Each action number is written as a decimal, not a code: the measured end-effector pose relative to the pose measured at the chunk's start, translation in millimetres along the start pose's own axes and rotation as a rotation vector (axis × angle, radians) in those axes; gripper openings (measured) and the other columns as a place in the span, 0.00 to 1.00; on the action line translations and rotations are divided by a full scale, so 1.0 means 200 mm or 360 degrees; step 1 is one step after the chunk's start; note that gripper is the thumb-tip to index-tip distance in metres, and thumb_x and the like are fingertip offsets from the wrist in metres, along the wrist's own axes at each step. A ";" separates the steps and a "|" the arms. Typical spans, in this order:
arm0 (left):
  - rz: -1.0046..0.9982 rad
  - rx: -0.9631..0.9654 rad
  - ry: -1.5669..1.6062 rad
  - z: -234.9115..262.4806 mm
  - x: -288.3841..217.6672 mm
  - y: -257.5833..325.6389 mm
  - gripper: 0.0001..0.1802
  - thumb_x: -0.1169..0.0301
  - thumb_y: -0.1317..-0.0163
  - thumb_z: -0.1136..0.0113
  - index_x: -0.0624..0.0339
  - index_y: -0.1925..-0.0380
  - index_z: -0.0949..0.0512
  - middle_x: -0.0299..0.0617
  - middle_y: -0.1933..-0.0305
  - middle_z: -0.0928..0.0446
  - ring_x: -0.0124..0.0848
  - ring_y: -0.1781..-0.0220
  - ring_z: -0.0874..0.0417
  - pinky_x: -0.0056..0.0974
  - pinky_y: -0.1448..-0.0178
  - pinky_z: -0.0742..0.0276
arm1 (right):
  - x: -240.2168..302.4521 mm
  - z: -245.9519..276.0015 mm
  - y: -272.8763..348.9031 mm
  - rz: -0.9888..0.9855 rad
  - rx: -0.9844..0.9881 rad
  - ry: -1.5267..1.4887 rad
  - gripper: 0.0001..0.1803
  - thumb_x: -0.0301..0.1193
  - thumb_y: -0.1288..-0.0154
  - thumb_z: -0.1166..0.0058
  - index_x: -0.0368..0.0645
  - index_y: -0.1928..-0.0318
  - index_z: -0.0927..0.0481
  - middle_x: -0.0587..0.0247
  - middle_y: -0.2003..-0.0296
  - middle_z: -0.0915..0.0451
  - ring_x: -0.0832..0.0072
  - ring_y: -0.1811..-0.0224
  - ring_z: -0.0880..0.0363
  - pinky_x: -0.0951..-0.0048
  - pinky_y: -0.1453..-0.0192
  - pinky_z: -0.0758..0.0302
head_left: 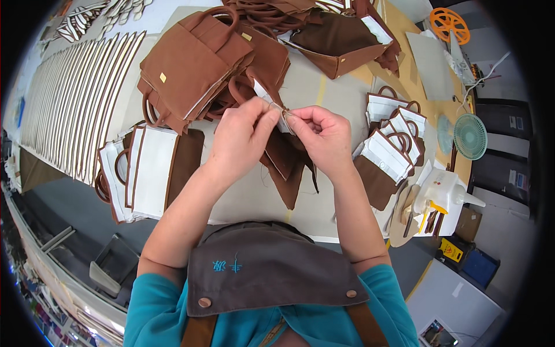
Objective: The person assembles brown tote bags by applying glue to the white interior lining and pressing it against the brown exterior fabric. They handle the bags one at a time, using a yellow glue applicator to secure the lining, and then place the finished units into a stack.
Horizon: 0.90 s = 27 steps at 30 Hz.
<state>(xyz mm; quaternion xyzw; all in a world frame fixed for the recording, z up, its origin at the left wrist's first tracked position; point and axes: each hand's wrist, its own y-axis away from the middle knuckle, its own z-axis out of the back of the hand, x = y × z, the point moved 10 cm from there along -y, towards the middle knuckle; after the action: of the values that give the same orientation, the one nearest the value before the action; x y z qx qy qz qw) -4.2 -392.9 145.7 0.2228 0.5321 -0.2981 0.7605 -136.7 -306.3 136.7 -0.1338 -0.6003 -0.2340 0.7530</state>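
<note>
In front of my chest, both hands meet at the upper edge of a brown bag piece [287, 180] with white lining. My left hand [241, 137] pinches that edge between thumb and fingers. Close beside it, my right hand [325, 137] pinches the same edge from the right. Pointed brown flaps with loose threads hang below the fingers. Just beyond my left hand stands a rounded brown handle [238, 88]. The exact spot between the fingertips is partly hidden.
Stacked brown bag panels [193, 63] lie beyond my left hand, an open brown bag [335, 49] farther right. White-backed panels with handles [155, 168] sit at left, more handled pieces [386, 153] at right. A clear bottle [436, 188] and green fan [470, 136] stand at the right edge.
</note>
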 end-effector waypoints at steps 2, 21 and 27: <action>-0.0265 -0.0022 -0.0227 -0.03 -0.07 0.04 0.10 0.66 0.31 0.40 0.61 0.66 0.23 0.37 0.74 0.24 0.29 0.74 0.28 0.36 0.64 0.31 | 0.00 0.01 0.00 -0.0037 0.0007 -0.0014 0.05 0.24 0.36 0.38 0.35 0.62 0.14 0.68 0.74 0.15 0.87 0.74 0.21 0.82 0.68 0.24; 0.0003 0.0276 -0.0464 -0.16 -0.01 -0.17 0.21 0.59 0.40 0.49 0.65 0.78 0.18 0.52 0.80 0.21 0.51 0.74 0.20 0.49 0.49 0.29 | 0.15 0.03 -0.16 -0.0058 0.0164 0.0659 0.13 0.22 0.42 0.43 0.39 0.55 0.14 0.58 0.69 0.15 0.70 0.68 0.16 0.69 0.61 0.20; 0.0120 0.0285 -0.0234 -0.13 0.04 -0.20 0.16 0.66 0.39 0.49 0.67 0.76 0.20 0.41 0.77 0.17 0.29 0.74 0.19 0.35 0.67 0.25 | 0.29 -0.01 -0.21 0.0398 0.0123 0.1239 0.11 0.24 0.45 0.41 0.40 0.60 0.13 0.53 0.66 0.15 0.56 0.63 0.16 0.60 0.55 0.20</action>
<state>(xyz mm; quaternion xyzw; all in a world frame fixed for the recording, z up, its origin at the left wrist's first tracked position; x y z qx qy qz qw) -47.7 -405.3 129.3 0.2872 0.4374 -0.3311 0.7852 -146.7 -355.2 188.8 -0.0790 -0.2580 -0.1511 0.9510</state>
